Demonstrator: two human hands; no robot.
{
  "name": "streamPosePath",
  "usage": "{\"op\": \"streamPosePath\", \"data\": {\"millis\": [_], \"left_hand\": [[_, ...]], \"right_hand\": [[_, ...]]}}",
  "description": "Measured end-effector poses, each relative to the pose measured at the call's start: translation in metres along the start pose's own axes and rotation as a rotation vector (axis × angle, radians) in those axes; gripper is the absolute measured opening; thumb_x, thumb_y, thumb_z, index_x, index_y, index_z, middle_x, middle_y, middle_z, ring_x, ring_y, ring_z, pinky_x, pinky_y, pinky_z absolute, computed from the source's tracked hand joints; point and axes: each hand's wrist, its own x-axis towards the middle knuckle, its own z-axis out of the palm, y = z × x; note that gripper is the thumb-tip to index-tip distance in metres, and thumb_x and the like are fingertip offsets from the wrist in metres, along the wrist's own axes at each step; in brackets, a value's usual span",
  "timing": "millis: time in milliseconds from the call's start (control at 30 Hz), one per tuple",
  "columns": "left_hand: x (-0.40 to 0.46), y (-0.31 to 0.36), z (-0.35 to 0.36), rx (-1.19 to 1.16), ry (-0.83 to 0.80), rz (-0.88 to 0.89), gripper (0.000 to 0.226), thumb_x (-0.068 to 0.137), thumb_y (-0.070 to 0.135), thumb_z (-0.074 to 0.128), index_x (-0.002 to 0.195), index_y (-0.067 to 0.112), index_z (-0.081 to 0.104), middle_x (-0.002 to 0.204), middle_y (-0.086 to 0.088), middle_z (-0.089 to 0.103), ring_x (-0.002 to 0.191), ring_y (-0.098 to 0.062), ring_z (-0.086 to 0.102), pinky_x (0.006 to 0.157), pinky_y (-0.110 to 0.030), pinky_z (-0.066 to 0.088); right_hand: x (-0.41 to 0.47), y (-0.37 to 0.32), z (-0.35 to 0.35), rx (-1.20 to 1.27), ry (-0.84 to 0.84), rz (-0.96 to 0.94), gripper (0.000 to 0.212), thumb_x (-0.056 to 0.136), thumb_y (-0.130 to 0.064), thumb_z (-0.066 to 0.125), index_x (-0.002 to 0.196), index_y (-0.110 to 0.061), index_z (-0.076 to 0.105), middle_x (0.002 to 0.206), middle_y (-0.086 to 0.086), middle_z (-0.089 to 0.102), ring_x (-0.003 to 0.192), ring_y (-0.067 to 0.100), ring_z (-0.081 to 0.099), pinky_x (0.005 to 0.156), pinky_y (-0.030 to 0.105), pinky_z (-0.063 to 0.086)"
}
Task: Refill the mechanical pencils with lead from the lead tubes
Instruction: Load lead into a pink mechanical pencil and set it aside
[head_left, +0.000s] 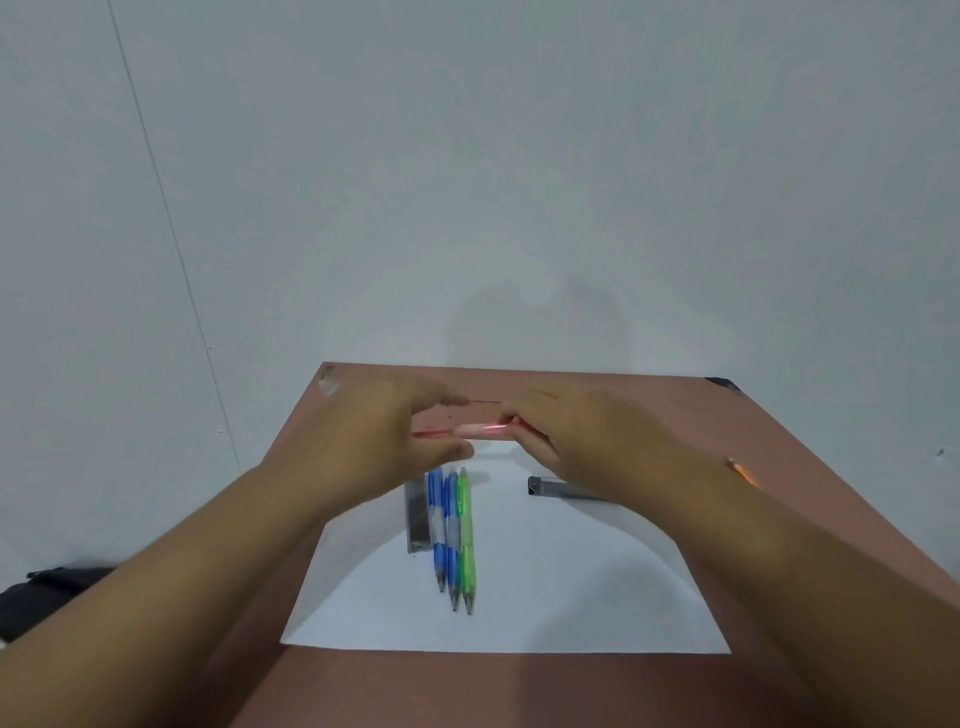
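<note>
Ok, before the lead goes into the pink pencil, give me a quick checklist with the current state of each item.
1. Pink pencil held off the table: ok, both hands are on it; the right hand grips one end.
2. Lead stick in the left hand's grip: ok, pinched at the fingertips, pointing toward the right hand.
3. Lead lined up with the pencil's opening: cannot tell, blurred and hidden by fingers.
4. Pencil cap removed: cannot tell.
5. Blue and green pencils out of the way: ok, lying on the white paper.
6. Lead tube within reach: ok, lying under the right wrist.
</note>
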Motion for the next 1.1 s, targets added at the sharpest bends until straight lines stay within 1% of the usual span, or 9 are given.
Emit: {"op": "streamPosePath", "data": {"millis": [67,133,267,400,467,567,800,900,1100], "left_hand": [[0.005,0.005,0.004,0.06,0.043,0.059,0.034,0.085,0.061,0.069,0.115,0.046,0.071,0.102,0.021,0.074,0.088,0.0,0.065,0.079,-0.026,0.055],[0.008,0.007,0.007,0.057,0.06,0.069,0.022,0.091,0.052,0.068,0.107,0.04,0.077,0.08,0.017,0.072,0.07,-0.003,0.063,0.064,-0.023,0.051],[0.004,-0.003,0.016,-0.043,0.123,-0.015,0.014,0.095,0.037,0.068,0.106,0.035,0.077,0.081,0.021,0.07,0.074,0.002,0.061,0.061,-0.015,0.044],[0.0,-0.017,0.029,-0.159,0.124,-0.079,0.008,0.093,0.043,0.068,0.099,0.045,0.073,0.079,0.026,0.068,0.078,0.001,0.062,0.06,-0.018,0.048],[0.001,-0.021,0.036,-0.205,0.107,-0.089,0.008,0.092,0.046,0.067,0.089,0.054,0.067,0.077,0.025,0.068,0.074,-0.003,0.062,0.06,-0.025,0.052],[0.001,-0.024,0.046,-0.219,0.075,-0.11,0.015,0.093,0.046,0.066,0.085,0.058,0.063,0.078,0.026,0.067,0.072,-0.001,0.062,0.061,-0.028,0.054],[-0.003,-0.028,0.035,-0.183,0.104,-0.053,0.012,0.092,0.049,0.064,0.084,0.058,0.061,0.081,0.031,0.065,0.075,0.004,0.06,0.055,-0.018,0.041],[-0.002,-0.036,0.026,-0.163,0.112,-0.079,0.014,0.091,0.048,0.065,0.083,0.059,0.06,0.079,0.027,0.066,0.071,-0.002,0.061,0.06,-0.023,0.05],[-0.01,-0.049,0.02,-0.255,0.164,-0.118,0.025,0.088,0.033,0.077,0.078,0.053,0.064,0.074,0.013,0.066,0.073,-0.008,0.057,0.062,-0.017,0.04]], "right_hand": [[0.0,-0.007,-0.001,0.056,0.025,0.024,0.022,0.105,-0.034,0.049,0.114,-0.025,0.068,0.094,-0.012,0.059,0.078,0.011,0.051,0.063,0.027,0.036],[-0.001,-0.009,-0.001,0.085,0.007,0.082,0.027,0.103,-0.041,0.051,0.121,-0.028,0.066,0.098,-0.014,0.059,0.085,0.011,0.054,0.067,0.026,0.039],[-0.012,0.004,-0.001,0.152,-0.122,0.335,0.054,0.091,-0.06,0.063,0.14,-0.043,0.047,0.124,-0.019,0.062,0.11,0.01,0.058,0.079,0.03,0.045],[-0.036,0.015,0.002,0.185,-0.311,0.47,0.037,0.089,-0.062,0.064,0.12,-0.043,0.062,0.117,-0.025,0.059,0.102,0.003,0.053,0.078,0.026,0.044],[-0.044,0.015,0.007,0.157,-0.345,0.46,0.028,0.092,-0.056,0.062,0.11,-0.036,0.068,0.11,-0.022,0.061,0.1,0.003,0.054,0.086,0.034,0.052],[-0.05,0.01,0.01,0.121,-0.343,0.418,0.018,0.098,-0.045,0.059,0.102,-0.032,0.07,0.097,-0.016,0.06,0.092,0.006,0.052,0.081,0.034,0.052],[-0.038,-0.026,-0.003,0.235,-0.274,0.38,0.028,0.099,-0.052,0.055,0.114,-0.035,0.07,0.105,-0.018,0.061,0.094,0.003,0.056,0.081,0.027,0.05],[-0.021,-0.055,-0.007,0.27,-0.302,0.31,0.031,0.099,-0.051,0.057,0.118,-0.03,0.071,0.104,-0.014,0.064,0.091,0.006,0.057,0.082,0.026,0.051],[0.0,-0.117,-0.006,0.354,-0.329,0.213,0.031,0.097,-0.046,0.059,0.096,-0.02,0.075,0.091,-0.001,0.067,0.085,0.016,0.061,0.081,0.039,0.053]]}}
